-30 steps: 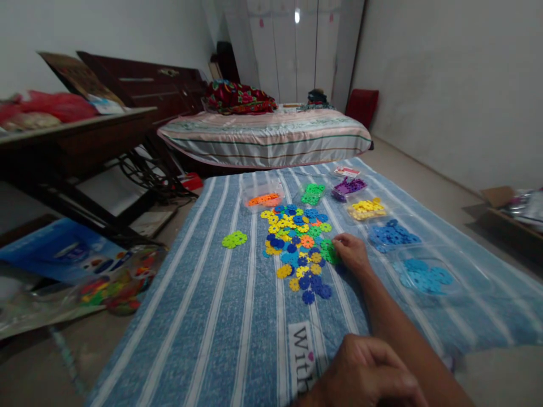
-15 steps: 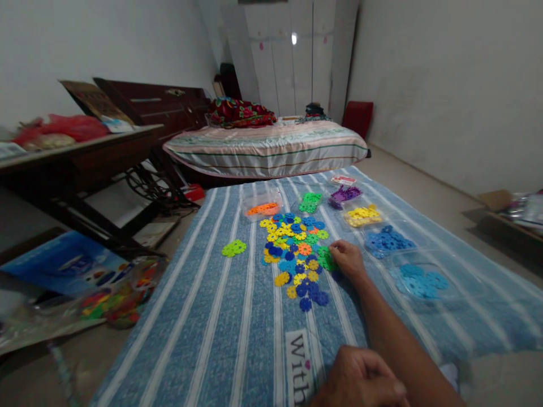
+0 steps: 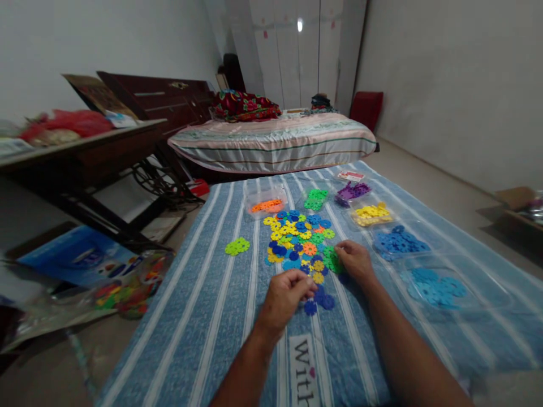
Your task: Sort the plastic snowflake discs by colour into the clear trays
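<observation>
A mixed heap of notched plastic flower discs point(image 3: 290, 228) lies on the striped cloth. My right hand point(image 3: 357, 263) is at the heap's right side, fingers bent together on green discs point(image 3: 331, 259); their exact contact is partly hidden. Over the near left part of the heap is my left hand point(image 3: 286, 298), with fingers curled toward the thumb. What its fingertips hold, if anything, cannot be made out. Dark blue discs point(image 3: 326, 302) lie just right of it. A small group of lime green discs point(image 3: 237, 246) sits apart on the left.
Clear tubs hold orange discs point(image 3: 267, 206), green discs point(image 3: 316, 199), purple discs point(image 3: 353, 192), yellow discs point(image 3: 373, 214), blue discs point(image 3: 401, 242) and light blue discs point(image 3: 435, 287). They stand behind and right of the heap. A bed point(image 3: 275, 148) is beyond; a sewing table point(image 3: 85, 146) stands left.
My left hand has moved forward and left, from the near edge to the heap. My right hand stays by the green discs. The view has shifted slightly.
</observation>
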Tool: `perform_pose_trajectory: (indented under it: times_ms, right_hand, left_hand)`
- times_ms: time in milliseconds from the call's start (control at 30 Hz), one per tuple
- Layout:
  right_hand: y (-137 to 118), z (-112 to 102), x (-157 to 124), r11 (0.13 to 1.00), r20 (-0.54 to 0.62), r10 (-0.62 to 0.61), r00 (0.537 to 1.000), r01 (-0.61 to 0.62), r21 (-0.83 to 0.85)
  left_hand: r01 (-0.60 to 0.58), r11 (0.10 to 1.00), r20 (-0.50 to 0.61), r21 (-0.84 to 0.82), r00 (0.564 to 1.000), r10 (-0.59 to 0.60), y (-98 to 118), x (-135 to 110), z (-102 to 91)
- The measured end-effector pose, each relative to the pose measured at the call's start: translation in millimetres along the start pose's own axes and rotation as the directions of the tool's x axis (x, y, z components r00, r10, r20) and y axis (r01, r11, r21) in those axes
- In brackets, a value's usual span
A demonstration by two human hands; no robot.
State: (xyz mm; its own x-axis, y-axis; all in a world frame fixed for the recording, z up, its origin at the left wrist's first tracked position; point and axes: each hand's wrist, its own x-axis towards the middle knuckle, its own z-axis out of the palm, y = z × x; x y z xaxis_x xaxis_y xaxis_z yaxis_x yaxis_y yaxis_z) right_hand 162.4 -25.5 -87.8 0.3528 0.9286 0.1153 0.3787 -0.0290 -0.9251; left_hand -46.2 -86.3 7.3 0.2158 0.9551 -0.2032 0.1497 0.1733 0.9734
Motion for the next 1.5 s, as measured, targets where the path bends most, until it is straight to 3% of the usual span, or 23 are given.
perform_pose_trajectory:
  times_ms: [67,167,367,533,767,967,1500]
  right_hand:
    - [-0.5,-0.1,-0.7,1.0,-0.001,0.017,1.0,-0.017,-0.003]
    - [-0.2,-0.5,-1.4,1.0,0.005,0.029,1.0,-0.029,0.003]
    - [0.6,-1.9,-1.9,0.999,0.027,0.039,0.999,-0.039,0.003]
    - [-0.6,-1.9,-4.0,0.999,0.007,0.032,0.999,-0.032,0.015]
    - [-2.6,-2.9,-4.2,0.999,0.006,0.043,0.999,-0.043,0.033]
    - [-3.7,-4.5,-3.8,0.999,-0.01,0.045,0.999,-0.045,0.014]
    - [-6.2,-5.5,-3.7,0.999,-0.006,0.052,0.999,-0.052,0.002]
  left_hand:
    - [-0.078,0.987,-0.17,0.143,0.98,0.102,-3.7,23.0,-20.6]
    - [-0.148,0.918,-0.336,0.369,0.899,0.28,-13.2,55.6,-46.6]
    - [-0.061,0.797,-0.439,0.601,0.808,0.392,-24.3,100.6,-72.8]
    - [-0.021,0.714,-0.397,0.7,0.819,0.414,-33.1,118.3,-74.9]
    - [-0.141,0.592,-0.224,0.793,0.837,0.499,-60.7,119.4,-65.9]
    - [-0.203,0.521,-0.156,0.829,0.811,0.564,-75.8,118.0,-61.7]
    - [-0.274,0.502,-0.118,0.82,0.777,0.618,-84.6,121.3,-67.3]
